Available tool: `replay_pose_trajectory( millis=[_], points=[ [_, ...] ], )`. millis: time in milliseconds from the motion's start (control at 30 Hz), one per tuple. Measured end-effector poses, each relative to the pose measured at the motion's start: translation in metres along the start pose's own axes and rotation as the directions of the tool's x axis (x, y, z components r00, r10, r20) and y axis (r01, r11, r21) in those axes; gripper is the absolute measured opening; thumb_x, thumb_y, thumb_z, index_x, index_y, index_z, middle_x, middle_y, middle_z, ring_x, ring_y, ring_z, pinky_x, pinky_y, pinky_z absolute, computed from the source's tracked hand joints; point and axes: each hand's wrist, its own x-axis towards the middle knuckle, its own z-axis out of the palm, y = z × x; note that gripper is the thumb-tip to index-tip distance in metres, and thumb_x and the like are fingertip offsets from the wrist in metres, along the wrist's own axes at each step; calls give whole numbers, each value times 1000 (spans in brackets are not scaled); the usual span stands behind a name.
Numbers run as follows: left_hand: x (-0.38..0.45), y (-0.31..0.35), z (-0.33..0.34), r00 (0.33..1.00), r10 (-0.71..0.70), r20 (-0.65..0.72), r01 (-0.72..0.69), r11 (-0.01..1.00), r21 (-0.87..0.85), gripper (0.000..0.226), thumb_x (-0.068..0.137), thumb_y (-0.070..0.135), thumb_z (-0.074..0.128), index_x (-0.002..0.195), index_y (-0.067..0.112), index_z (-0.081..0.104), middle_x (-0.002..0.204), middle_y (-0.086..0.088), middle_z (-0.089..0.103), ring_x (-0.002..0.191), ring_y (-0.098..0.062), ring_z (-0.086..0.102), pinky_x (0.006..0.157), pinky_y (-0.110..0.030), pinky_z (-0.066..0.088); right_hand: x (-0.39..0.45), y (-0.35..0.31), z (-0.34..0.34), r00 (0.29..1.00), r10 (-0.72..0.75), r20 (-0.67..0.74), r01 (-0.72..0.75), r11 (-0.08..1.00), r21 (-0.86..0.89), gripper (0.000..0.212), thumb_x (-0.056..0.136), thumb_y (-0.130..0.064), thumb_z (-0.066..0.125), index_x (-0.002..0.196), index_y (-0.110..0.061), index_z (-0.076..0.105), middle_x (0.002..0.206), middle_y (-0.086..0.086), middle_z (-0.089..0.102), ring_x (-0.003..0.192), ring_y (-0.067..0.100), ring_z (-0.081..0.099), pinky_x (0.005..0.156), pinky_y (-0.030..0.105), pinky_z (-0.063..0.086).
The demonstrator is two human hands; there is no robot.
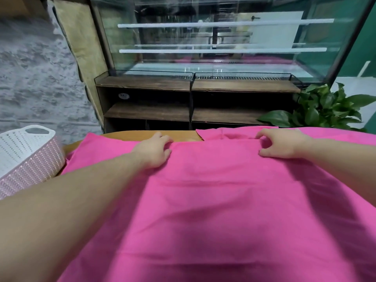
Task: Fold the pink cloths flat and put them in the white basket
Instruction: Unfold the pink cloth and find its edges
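Observation:
A large pink cloth [213,200] lies spread over the wooden table [130,135], covering most of it. My left hand [154,151] sits on the cloth's far edge, left of centre, its fingers curled over that edge. My right hand [282,143] is at the far edge further right, fingers bent and pinching the cloth. More pink cloth [234,134] shows behind the far edge, under the top layer. The white perforated basket [24,151] stands at the table's left end, apart from both hands.
Behind the table stands a dark wooden shelf unit [183,98] with a glass display case [213,37] on top. A leafy green plant [325,106] is at the far right. A grey rough wall [34,78] is on the left.

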Motion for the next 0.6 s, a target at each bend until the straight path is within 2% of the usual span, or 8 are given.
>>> replay_pose_trajectory(
  millis=[100,167,233,333,433,500,600],
  points=[
    [0,-7,2,999,35,-42,-34,999,25,24,100,36,50,120,23,57,114,-3,46,105,-31,58,88,-41,48,-2,8,1,999,-41,-33,36,992,-125,37,88,-57,57,118,-35,58,109,-7,57,114,20,55,86,34,40],
    [-3,-11,2,994,60,-91,-61,998,-8,16,100,36,49,107,24,57,108,-1,48,100,-31,59,86,-43,49,-5,14,4,996,-73,-59,66,991,-114,23,90,-53,56,105,-35,58,103,-8,52,111,19,53,83,36,36],
    [-8,-13,1,984,115,-134,-119,993,-27,9,99,35,50,99,27,54,105,3,54,96,-28,60,84,-42,50,-8,19,7,984,-154,-84,151,987,-45,14,93,-46,58,96,-33,54,99,-10,52,103,18,55,82,35,41],
    [-13,-13,-1,975,157,-160,-161,987,-13,15,95,37,52,85,28,47,86,11,54,83,-23,58,74,-38,49,-12,24,14,961,-247,-124,257,963,74,20,92,-38,63,106,-23,58,100,-10,59,92,18,58,84,35,48],
    [-14,-13,-2,987,133,-94,-133,991,0,25,93,33,56,74,26,42,77,11,49,77,-22,53,70,-34,44,-9,26,15,983,-175,-55,181,974,134,24,88,-41,66,106,-26,60,108,-8,62,96,17,58,90,35,48],
    [-11,-12,-5,991,126,-52,-127,992,-10,22,91,30,58,75,24,45,82,9,49,80,-22,54,74,-34,44,-6,27,14,989,-146,-25,148,983,110,19,87,-44,66,93,-29,56,99,-8,59,90,17,57,83,32,47],
    [-4,-8,-11,995,88,-40,-90,995,-53,20,90,26,61,78,19,46,87,2,53,80,-24,55,73,-34,44,-5,27,7,989,-146,-8,146,982,118,29,86,-42,70,84,-28,44,82,-10,54,75,15,53,65,31,39]
  ],
)
